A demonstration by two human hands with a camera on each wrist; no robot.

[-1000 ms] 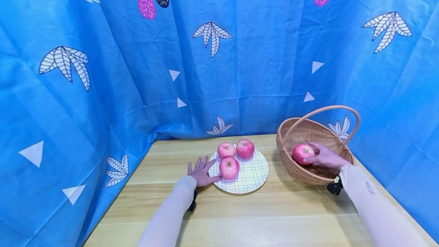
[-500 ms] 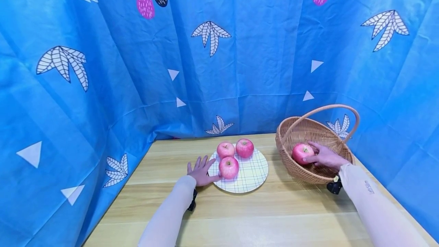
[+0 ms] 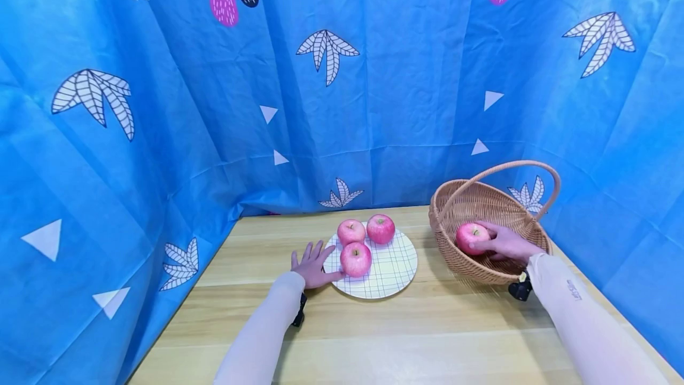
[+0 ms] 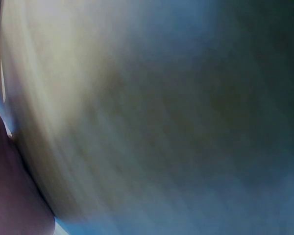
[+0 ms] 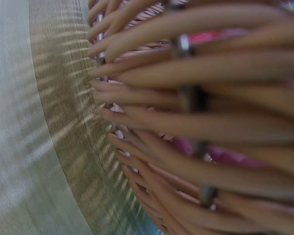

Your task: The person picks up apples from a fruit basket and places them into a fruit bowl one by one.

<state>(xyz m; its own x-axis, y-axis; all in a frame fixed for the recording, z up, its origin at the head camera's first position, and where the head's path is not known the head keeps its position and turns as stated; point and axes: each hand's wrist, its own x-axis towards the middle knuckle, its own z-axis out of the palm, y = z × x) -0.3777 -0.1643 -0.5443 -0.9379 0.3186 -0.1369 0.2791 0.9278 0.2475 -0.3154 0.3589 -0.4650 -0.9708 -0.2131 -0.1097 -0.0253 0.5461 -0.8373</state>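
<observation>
Inside the wicker basket (image 3: 446,248) at the right, my right hand (image 3: 507,244) holds a red apple (image 3: 470,237), thumb on its near side and fingers over its far side. My left hand (image 3: 312,266) lies with fingers spread at the left edge of a round checked plate (image 3: 392,272). Its thumb tip is right beside the nearest apple (image 3: 355,259). Two more apples sit behind that one, a paler apple (image 3: 350,232) and a redder apple (image 3: 381,229). In the right wrist view the basket's woven wall (image 5: 210,107) fills most of the picture, with pink-red showing through gaps.
The basket's tall arched handle (image 3: 513,165) rises over its opening. A light wooden table (image 3: 374,337) carries plate and basket. A blue patterned curtain (image 3: 406,106) hangs behind and along both sides. The left wrist view is mostly blurred tabletop (image 4: 137,122).
Both hands keep their places, the left by the plate and the right on the apple in the basket. The head view has shifted very slightly.
</observation>
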